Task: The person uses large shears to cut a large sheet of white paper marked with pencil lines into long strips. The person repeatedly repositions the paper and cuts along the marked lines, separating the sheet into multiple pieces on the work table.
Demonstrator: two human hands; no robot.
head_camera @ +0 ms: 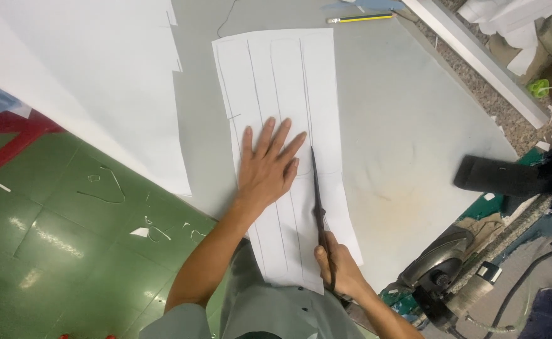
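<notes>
Because the paper (pixel 276 88) is thin, light and floppy, the left hand (pixel 267 168) presses it flat, fingers spread, on the desk (pixel 401 125); the right hand (pixel 342 267) is closed around the scissors (pixel 318 207).

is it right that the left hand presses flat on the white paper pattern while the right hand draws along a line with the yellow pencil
Not quite. The left hand does press flat on the white paper pattern, but the right hand holds dark scissors, not the yellow pencil, which lies untouched at the table's far end. The head view shows it.

Grey-green short-sleeved buttoned shirt; bare forearms, no rings or watch.
</notes>
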